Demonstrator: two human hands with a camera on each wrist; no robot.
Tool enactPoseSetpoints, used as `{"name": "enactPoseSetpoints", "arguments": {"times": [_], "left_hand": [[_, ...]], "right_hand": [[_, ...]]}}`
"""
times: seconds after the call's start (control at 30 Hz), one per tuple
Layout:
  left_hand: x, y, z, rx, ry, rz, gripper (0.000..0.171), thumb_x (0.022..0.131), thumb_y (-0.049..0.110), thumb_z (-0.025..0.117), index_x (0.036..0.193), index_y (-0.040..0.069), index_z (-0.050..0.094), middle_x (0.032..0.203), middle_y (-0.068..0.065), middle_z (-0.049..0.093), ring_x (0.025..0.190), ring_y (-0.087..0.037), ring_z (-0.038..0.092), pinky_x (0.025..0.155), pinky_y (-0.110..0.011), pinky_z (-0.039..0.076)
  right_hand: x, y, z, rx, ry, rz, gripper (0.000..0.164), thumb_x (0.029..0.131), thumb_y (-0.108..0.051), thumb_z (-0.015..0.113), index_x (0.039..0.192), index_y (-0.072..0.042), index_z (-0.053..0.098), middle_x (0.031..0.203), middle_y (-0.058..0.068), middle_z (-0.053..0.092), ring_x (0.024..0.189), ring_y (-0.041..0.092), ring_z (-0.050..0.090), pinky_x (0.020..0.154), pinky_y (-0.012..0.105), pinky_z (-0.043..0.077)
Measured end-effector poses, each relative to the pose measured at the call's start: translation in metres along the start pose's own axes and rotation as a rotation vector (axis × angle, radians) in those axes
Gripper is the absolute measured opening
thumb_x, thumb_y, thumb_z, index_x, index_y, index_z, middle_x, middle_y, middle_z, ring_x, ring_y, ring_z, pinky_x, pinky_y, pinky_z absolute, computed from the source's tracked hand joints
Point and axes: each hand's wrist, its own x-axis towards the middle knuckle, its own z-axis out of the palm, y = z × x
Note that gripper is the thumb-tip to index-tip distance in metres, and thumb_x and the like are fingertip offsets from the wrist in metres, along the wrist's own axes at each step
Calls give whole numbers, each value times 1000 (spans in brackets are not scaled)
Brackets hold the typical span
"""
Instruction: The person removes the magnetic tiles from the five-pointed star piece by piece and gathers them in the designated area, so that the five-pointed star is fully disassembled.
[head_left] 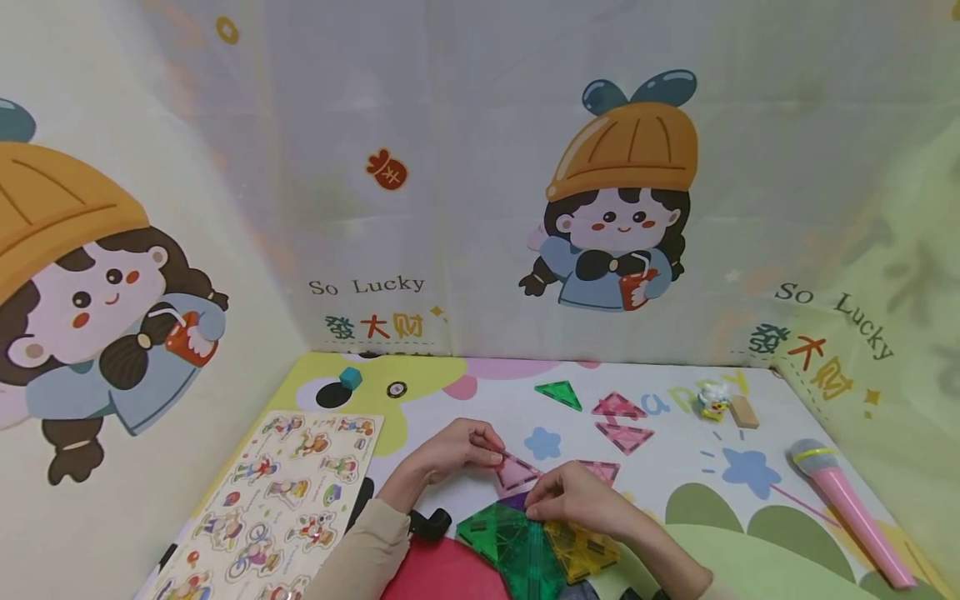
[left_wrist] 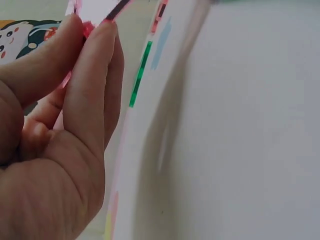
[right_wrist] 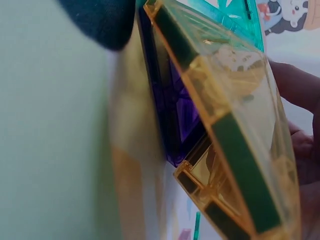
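Pinched edges: pink triangle (head_left: 517, 472) in left hand (head_left: 459, 444), joined tiles (head_left: 528, 546) in right hand (head_left: 572, 498) (open tabletop (head_left: 795, 537) rightward)

Amber translucent tiles (right_wrist: 242, 132) slant beside a purple tile (right_wrist: 187, 117) and a teal tile (right_wrist: 239, 15), fingers (right_wrist: 299, 86) at the right edge

The yellow tile (head_left: 579, 552) looks glossy plastic, the tan block (head_left: 745, 412) matt wood.

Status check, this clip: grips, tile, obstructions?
Left grip pinches pink triangular tile. Right grip holds green-yellow-purple tile structure, partly hiding its top. No other obstruction visible.
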Motion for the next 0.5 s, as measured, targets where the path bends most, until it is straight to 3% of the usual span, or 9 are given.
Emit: {"name": "enactPoseSetpoints", "arguments": {"times": [0.13,0.27,0.37,0.5], "left_hand": [[0,0,-2,-22,23,-3,16,88,4,71,101,-4,67,85,-2,70,80,-11,70,76,-30,60],[1,2,0,-35,27,5,14,88,3,71,99,-4,67,84,-2,70,79,-12,71,76,-31,60],[2,4,5,-61,17,15,13,88,3,71,98,-3,66,84,-3,71,79,-12,72,77,-32,60],[3,7,11,-93,24,20,11,87,3,72,96,0,65,85,-3,72,79,-12,72,79,-34,60]], "right_hand": [[3,2,0,27,58,30,23,93,-27,68,89,-6,77,75,3,68,61,6,52,56,24,46],[5,4,0,116,202,71,27,94,-25,67,95,2,66,75,9,69,58,11,57,58,28,52],[7,3,0,185,330,69,24,92,-17,69,101,1,55,78,14,70,60,15,59,59,30,55],[10,2,-3,150,447,24,22,90,-11,70,101,-3,53,81,16,68,62,19,62,60,30,56]]}}
